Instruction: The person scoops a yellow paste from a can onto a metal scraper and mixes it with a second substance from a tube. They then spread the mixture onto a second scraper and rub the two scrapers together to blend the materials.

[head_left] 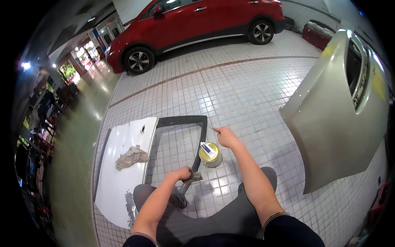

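Note:
My left hand (pixel 182 173) is closed on a small flat plate (pixel 194 178) with a grey, smeared surface, beside the door's dark window frame. Thumb and fingers of my right hand (pixel 226 137) close round a thin tool, perhaps a scraper (pixel 213 129), near the frame's far corner. Between my hands stands a round can (pixel 212 162) with a yellowish lid; a white tube (pixel 208 150) lies on top. A white car door (pixel 111 164) lies flat on the floor to my left. It has a crumpled grey rag (pixel 131 158) on it and a rough grey patch (pixel 131 208) near its lower edge.
A large silver-beige body panel (pixel 333 136) stands at my right, with yellowish patches. Across the tiled floor (pixel 242 94) a red car (pixel 197 24) is parked. A red car part (pixel 317 36) sits at the far right. Green floor (pixel 78 164) runs along the left.

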`<state>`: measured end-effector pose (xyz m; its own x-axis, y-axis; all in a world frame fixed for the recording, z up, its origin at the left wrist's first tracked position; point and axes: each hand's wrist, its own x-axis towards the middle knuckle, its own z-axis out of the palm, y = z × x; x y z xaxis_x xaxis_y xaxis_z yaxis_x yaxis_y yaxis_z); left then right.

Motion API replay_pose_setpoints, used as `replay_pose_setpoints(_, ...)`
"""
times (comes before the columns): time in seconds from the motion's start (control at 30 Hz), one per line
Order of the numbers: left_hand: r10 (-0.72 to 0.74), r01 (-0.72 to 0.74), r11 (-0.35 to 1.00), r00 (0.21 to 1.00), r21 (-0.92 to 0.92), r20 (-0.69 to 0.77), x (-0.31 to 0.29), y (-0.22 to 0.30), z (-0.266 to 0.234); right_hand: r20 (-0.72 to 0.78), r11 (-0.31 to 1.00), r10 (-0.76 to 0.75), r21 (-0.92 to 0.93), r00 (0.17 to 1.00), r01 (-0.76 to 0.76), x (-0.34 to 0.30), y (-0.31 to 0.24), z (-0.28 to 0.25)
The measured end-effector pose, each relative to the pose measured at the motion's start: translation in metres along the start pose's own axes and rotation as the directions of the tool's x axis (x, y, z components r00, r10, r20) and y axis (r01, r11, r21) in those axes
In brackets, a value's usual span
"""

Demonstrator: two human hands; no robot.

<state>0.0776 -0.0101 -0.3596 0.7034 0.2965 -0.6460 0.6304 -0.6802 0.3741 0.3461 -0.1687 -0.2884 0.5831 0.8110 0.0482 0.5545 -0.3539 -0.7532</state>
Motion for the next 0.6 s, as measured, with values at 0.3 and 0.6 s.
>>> replay_pose_setpoints(0.3,-0.222,0.212,0.961,0.974,0.177,0.041,-0.023,0.011,0.029,0.071,0.993,0.099,0.05,0.992,-0.103,-0.026,0.0,-0.035)
replay_pose_setpoints(0.6,-0.249,0.207,0.943,0.958,0.26,0.144,-0.015,0.077,0.017,0.072,0.988,0.119,0.092,0.99,-0.125,-0.029,0.001,-0.051)
